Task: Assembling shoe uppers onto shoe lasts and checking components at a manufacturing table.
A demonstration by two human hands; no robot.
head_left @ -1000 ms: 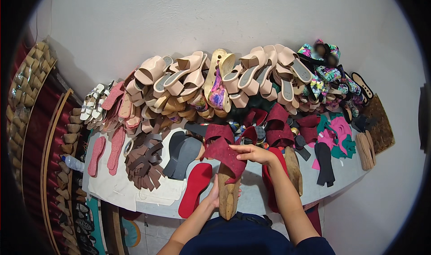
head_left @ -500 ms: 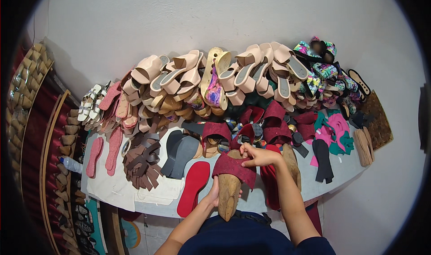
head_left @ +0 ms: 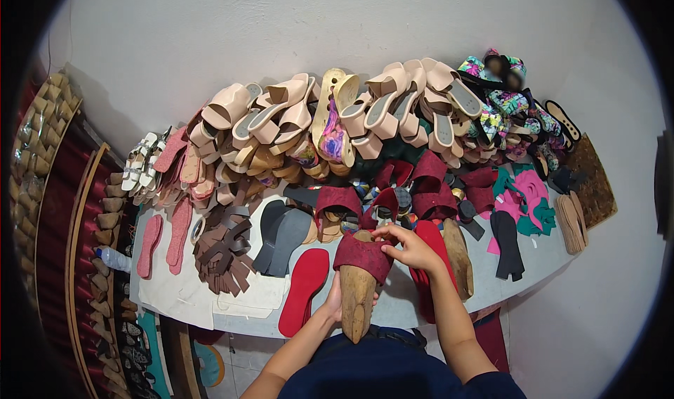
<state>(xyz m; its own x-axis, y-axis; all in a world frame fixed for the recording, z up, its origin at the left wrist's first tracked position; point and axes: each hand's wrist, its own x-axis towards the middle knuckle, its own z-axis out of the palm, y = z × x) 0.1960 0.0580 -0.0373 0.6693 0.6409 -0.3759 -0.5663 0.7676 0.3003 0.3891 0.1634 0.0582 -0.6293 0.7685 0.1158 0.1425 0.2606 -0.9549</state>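
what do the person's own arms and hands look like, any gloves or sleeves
The left hand and right hand are ungloved, with no watch showing. A short navy blue cloth sleeve shows on the right arm; rings are too small to tell.

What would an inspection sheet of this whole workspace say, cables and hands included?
Surface: pale table, partly covered by white sheets.
Job's things: maroon strap across a wooden last.
Clutter: brown strips, red sole, heaped beige sandals.
Hands: left hand grips the last; right hand touches the strap's edge, pinch unclear.
Cables: possibly a thin cord, upper left.
Surroundings: pale wall behind; wedge-shaped pieces racked at left.
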